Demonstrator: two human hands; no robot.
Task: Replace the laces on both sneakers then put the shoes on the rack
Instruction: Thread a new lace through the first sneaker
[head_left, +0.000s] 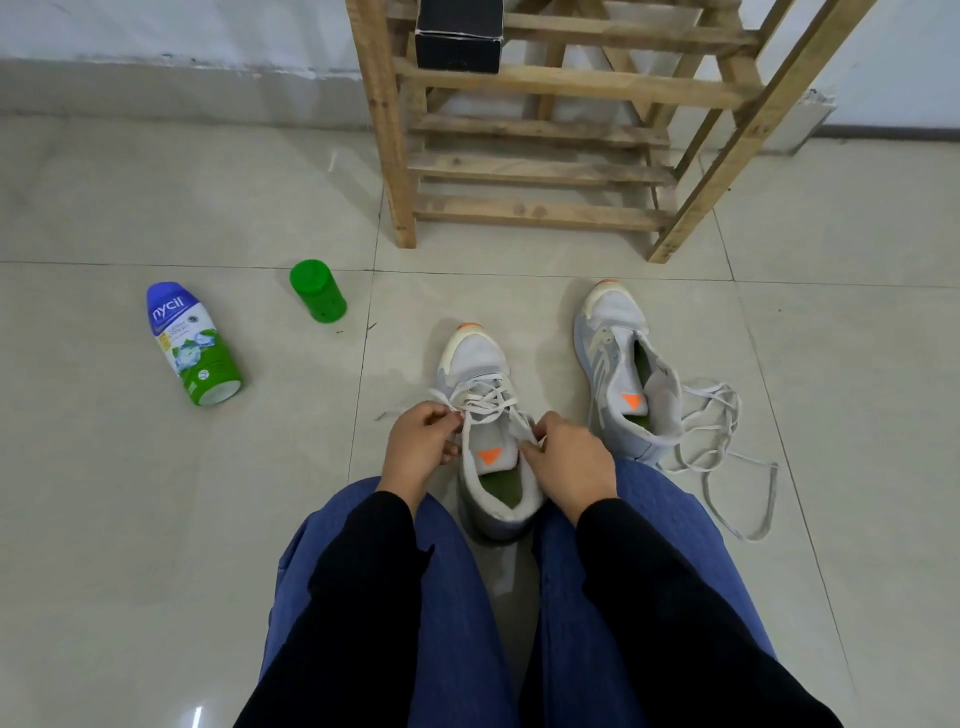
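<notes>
Knees (452, 561) flank sneaker (483, 364) | left hand (421, 441), right hand (571, 457): fingers pinch its lace (483, 397) | bottle (195, 345) toppled, contents unseen

black long sleeves (649, 561) to the wrists, loose blue trousers (452, 597), bare hands

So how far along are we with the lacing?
Done: lower crossings on the near sneaker. In hand: left hand and right hand pinch its lace ends. Left: the far sneaker is unlaced, a loose lace beside it, and neither shoe is on the rack.
</notes>
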